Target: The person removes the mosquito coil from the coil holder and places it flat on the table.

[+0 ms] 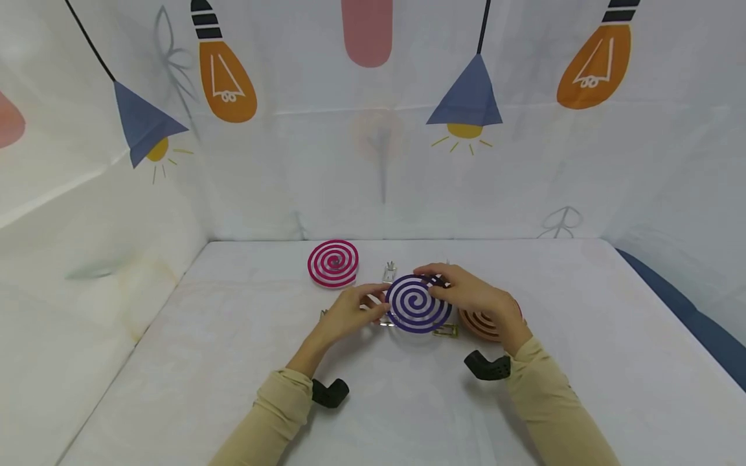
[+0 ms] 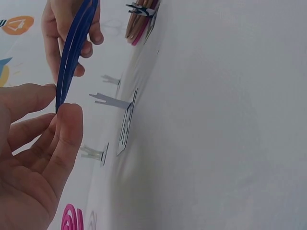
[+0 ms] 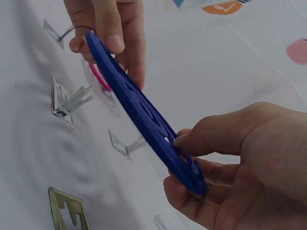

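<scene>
Both hands hold a blue mosquito coil (image 1: 418, 304) tilted up above the table, one at each side. My left hand (image 1: 352, 312) pinches its left edge between thumb and fingers; the left wrist view shows the thumb (image 2: 71, 125) against the rim. My right hand (image 1: 466, 290) grips the opposite edge, with the thumb on the coil's face in the right wrist view. Beneath and around the coil stand small metal coil stands (image 3: 62, 103), their prongs bent up. A brass-coloured stand (image 3: 68, 209) lies just right of the coil.
A pink coil (image 1: 333, 264) sits at the back left of the white table (image 1: 233, 362). Brown coils (image 1: 480, 323) with a pink one rest partly under my right wrist. Another silver stand (image 1: 389, 272) is behind the blue coil. A printed cloth wall (image 1: 326, 162) closes the back.
</scene>
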Demonstrator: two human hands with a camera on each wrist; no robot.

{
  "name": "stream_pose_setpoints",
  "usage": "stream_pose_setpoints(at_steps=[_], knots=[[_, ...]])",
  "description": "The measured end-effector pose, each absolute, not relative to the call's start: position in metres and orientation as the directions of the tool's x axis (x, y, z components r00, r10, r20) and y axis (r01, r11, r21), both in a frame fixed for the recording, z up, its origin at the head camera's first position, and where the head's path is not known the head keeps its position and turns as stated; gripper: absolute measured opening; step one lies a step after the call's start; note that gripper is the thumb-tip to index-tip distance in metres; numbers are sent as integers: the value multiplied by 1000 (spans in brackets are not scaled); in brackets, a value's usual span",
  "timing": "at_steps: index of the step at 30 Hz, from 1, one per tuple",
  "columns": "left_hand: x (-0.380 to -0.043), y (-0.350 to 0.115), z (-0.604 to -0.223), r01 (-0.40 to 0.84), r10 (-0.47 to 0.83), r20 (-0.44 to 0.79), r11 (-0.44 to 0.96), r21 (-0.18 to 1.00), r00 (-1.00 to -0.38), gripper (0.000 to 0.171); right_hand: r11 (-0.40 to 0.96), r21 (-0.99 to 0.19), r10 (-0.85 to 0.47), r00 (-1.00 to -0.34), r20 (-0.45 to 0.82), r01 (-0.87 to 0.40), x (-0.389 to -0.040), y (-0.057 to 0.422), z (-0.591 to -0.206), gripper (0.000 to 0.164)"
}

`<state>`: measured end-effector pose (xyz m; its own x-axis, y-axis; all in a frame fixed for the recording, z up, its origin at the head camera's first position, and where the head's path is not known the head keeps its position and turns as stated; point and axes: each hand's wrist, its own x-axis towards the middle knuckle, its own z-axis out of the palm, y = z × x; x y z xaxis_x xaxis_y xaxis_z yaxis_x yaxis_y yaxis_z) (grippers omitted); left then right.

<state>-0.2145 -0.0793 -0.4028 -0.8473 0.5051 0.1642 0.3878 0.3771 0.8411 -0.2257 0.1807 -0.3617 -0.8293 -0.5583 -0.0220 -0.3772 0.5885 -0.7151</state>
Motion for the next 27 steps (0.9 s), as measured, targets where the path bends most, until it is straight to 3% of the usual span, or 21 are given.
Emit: stream_pose_setpoints(at_steps=[12,27], knots=[[-209,-71,-404,386,483,164,404,829,-860,43,581,-730,-540,-841,-17,-359,-227,188,-360,44],[-207,-61,-409,390,488,199,330,860,-850,43,606,-713,-535,-844,-36,-353,-228,195,-358,44]])
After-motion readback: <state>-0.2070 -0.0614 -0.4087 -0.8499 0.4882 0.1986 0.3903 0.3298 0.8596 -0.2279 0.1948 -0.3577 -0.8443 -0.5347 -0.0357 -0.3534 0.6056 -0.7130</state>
